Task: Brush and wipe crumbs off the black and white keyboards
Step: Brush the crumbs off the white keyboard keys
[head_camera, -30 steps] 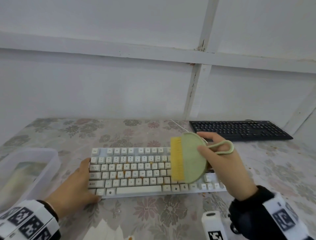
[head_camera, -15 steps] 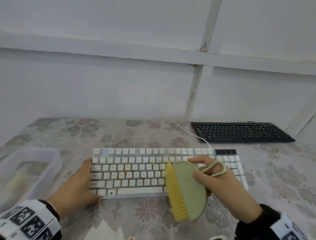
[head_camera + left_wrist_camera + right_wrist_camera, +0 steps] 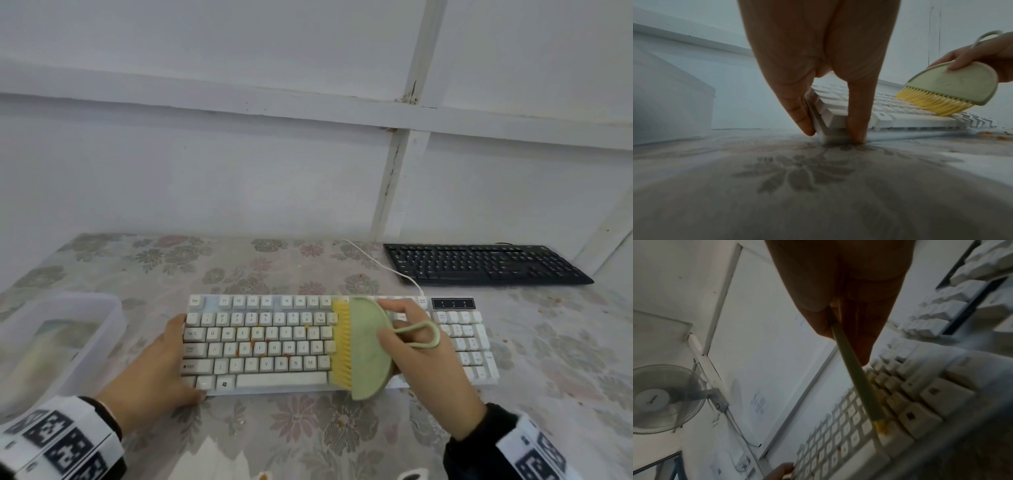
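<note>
A white keyboard (image 3: pixel 267 342) with orange crumbs between its keys lies on the floral table. My left hand (image 3: pixel 161 370) grips its near-left corner, thumb on the front edge and fingers on the side (image 3: pixel 801 116). My right hand (image 3: pixel 421 359) holds a green half-round brush (image 3: pixel 368 346) with yellow bristles (image 3: pixel 342 346) set across the keyboard's middle-right keys. The wrist views show the brush (image 3: pixel 953 87) tilted over the keys and its thin edge (image 3: pixel 857 378) between my fingers. A black keyboard (image 3: pixel 479 265) lies at the far right.
A translucent plastic box (image 3: pixel 54 339) stands at the left edge. Crumbs (image 3: pixel 986 133) lie on the tablecloth in front of the white keyboard. White paper (image 3: pixel 219 459) shows at the near edge. The white cable (image 3: pixel 383 263) runs back toward the wall.
The brush swept off the keyboard's front edge toward me, then came back up onto the keys near the middle. The left hand stayed on the corner.
</note>
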